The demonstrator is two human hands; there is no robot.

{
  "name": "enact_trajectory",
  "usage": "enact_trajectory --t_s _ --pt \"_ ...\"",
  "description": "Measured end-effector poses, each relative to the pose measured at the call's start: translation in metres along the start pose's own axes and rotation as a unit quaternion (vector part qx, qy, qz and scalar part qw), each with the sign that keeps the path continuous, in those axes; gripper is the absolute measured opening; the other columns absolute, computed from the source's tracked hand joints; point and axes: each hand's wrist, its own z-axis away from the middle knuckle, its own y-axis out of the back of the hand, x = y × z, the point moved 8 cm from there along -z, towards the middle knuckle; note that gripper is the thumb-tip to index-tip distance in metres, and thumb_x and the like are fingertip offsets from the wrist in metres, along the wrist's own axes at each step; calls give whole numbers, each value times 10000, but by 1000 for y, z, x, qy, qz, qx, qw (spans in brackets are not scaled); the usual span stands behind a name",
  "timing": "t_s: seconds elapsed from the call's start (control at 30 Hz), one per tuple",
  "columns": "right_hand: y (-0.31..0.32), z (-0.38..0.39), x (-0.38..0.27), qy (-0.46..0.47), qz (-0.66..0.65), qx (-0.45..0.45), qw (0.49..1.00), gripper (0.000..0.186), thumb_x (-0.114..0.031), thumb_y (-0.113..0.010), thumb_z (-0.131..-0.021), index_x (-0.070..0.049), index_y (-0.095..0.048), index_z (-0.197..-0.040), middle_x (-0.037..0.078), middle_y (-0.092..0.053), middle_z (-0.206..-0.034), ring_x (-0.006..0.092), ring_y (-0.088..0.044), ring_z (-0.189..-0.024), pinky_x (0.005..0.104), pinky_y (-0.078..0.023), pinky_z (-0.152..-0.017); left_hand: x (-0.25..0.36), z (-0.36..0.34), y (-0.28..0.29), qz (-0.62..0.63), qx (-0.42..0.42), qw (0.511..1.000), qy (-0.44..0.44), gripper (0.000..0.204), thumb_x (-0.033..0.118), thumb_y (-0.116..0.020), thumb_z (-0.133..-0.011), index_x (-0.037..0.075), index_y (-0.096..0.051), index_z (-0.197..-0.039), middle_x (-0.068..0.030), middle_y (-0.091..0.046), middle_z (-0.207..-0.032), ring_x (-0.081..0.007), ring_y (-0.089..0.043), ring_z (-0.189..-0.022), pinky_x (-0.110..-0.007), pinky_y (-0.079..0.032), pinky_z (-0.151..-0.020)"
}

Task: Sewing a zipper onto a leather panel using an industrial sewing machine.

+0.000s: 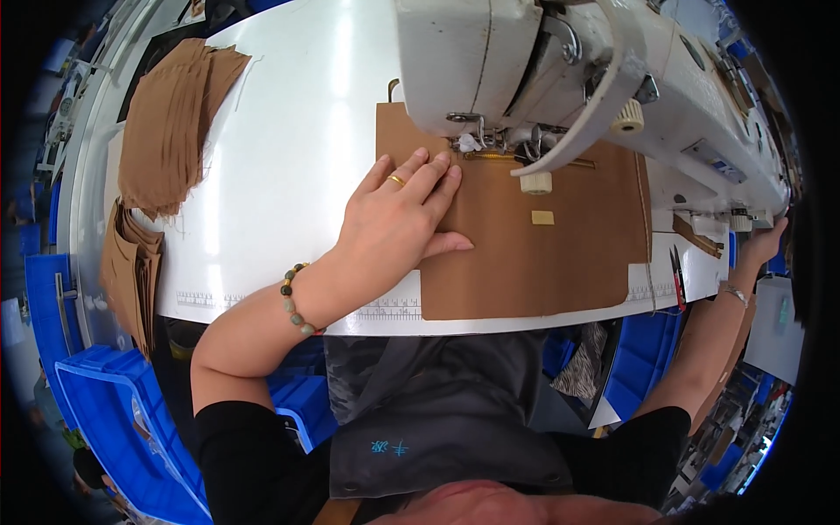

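My left hand (398, 206) lies flat with its fingers stretched out, pressing on the left part of a brown fabric panel (525, 271). Its fingertips are just left of the needle area of a white sewing machine (464, 61). The panel runs under the machine head, which covers part of it. A narrow slot with a gold-coloured strip (577, 164) crosses the fabric there, and a small yellow piece of tape (542, 218) is stuck below it. Far to the right, my right hand (766, 243) reaches to the machine's end; its fingers are mostly hidden.
Stacked brown fabric pieces (171, 127) lie at the table's left, with folded brown pieces (133, 271) hanging over the edge. Red-handled snips (677, 278) rest at the right. Blue bins (122, 420) stand below the white table (280, 175).
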Motion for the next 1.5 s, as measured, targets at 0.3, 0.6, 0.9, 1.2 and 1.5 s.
enact_trajectory --t_s 0.3,0.6,0.9,1.2,1.5 --pt "-19 -76 -5 -140 83 -80 983 467 -334 -657 -1049 -6 -623 -1381 119 -648 -1374 246 -613 -1255 391 -473 -1083 1 -1 0 -12 -8 1000 3 771 595 -703 -836 26 -662 -1355 -115 -647 -1387 -287 -614 -1314 -482 -467 -1108" --pt "-11 31 35 -67 -104 -63 990 444 -275 -520 -1099 7 -540 -1441 144 -590 -1450 285 -574 -1332 453 -428 -1153 0 -1 -2 -12 2 1000 -1 771 591 -712 -829 27 -663 -1354 -112 -647 -1390 -294 -615 -1317 -488 -475 -1104" --pt "2 100 -65 116 211 90 966 441 -306 -544 -1082 50 -651 -1319 177 -642 -1363 269 -616 -1257 398 -491 -1063 1 0 0 -11 18 1000 -5 770 597 -706 -839 32 -660 -1359 -113 -648 -1389 -298 -616 -1316 -492 -470 -1111" --pt "-108 272 -202 547 124 -55 826 347 -213 -443 -1106 88 -579 -1211 226 -671 -1201 324 -672 -1094 444 -527 -1033 -5 -6 -1 -16 23 1000 -3 776 602 -702 -829 42 -662 -1365 -108 -653 -1385 -295 -620 -1307 -481 -464 -1110" --pt "-231 405 -216 515 108 -488 696 460 -523 -688 -926 -90 -653 -775 61 -632 -783 278 -612 -734 412 -498 -851 -7 -7 3 -10 27 1000 2 801 595 -728 -797 69 -654 -1397 -65 -676 -1289 -260 -653 -1159 -481 -487 -1087"
